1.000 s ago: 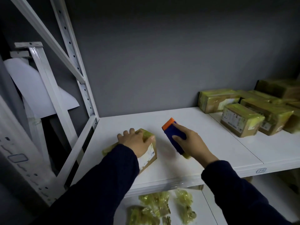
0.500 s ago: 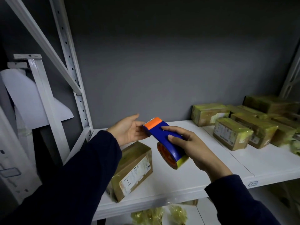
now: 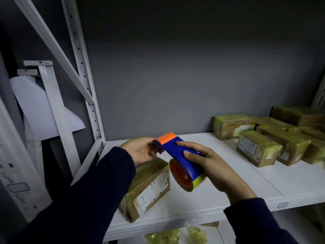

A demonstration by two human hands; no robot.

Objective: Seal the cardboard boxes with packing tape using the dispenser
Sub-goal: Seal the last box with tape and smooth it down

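My right hand [image 3: 214, 168] grips a blue tape dispenser [image 3: 181, 155] with an orange tip and orange core, held up above the white shelf [image 3: 228, 187]. A roll of yellowish tape [image 3: 199, 181] sits in it. My left hand [image 3: 140, 151] is at the dispenser's orange tip, its fingertips pinching at the cutting end; the tape end itself is too small to make out. Below both hands a brown cardboard box [image 3: 149, 187] with a white label lies on the shelf near its front left edge, touched by neither hand.
Several taped boxes [image 3: 258, 148] are stacked at the back right of the shelf. White rack uprights and a diagonal brace [image 3: 82, 81] stand at the left. Crumpled yellow tape scraps [image 3: 175, 235] lie on the lower shelf. A grey wall is behind.
My left hand left the box and came up to the dispenser's tip. My right hand lifted the dispenser off the shelf and turned its roll side toward me.
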